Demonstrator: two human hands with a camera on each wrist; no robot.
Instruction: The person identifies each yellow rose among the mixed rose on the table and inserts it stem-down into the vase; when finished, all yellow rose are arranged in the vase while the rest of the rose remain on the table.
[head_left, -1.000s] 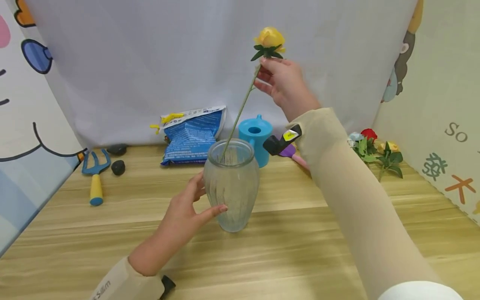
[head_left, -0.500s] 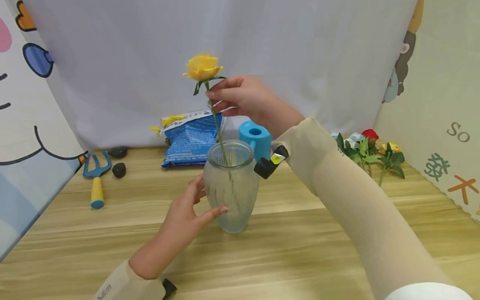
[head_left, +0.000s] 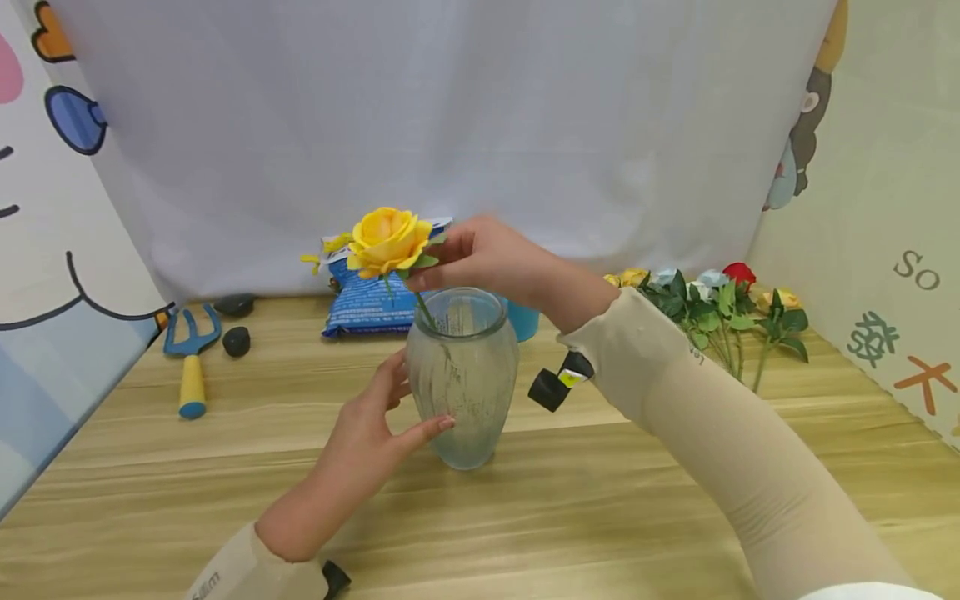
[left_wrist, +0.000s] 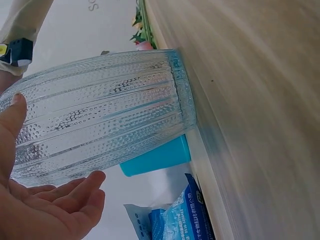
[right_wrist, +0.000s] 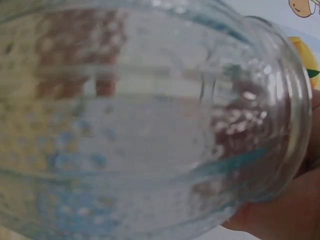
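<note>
A clear textured glass vase (head_left: 465, 383) stands upright on the wooden table. My left hand (head_left: 367, 425) holds its left side, thumb across the front and fingers behind; in the left wrist view the thumb and fingers (left_wrist: 75, 200) lie on both sides of the glass. Above the rim, my right hand (head_left: 491, 262) pinches a yellow rose (head_left: 390, 240) just under its bloom. The rose leans left, its stem passing down inside the vase mouth. Ribbed glass fills most of the right wrist view, with the yellow rose (right_wrist: 302, 55) partly visible at the right edge.
Behind the vase sit a blue printed bag (head_left: 375, 292) and a blue watering can (head_left: 522, 322), mostly hidden. Several artificial flowers (head_left: 720, 312) lie at the right. A toy hand fork (head_left: 192, 367) and two dark stones (head_left: 237, 340) lie at the left.
My right hand has come left and down, lowering the rose so its stem sits deeper in the vase. The left hand and vase have stayed put.
</note>
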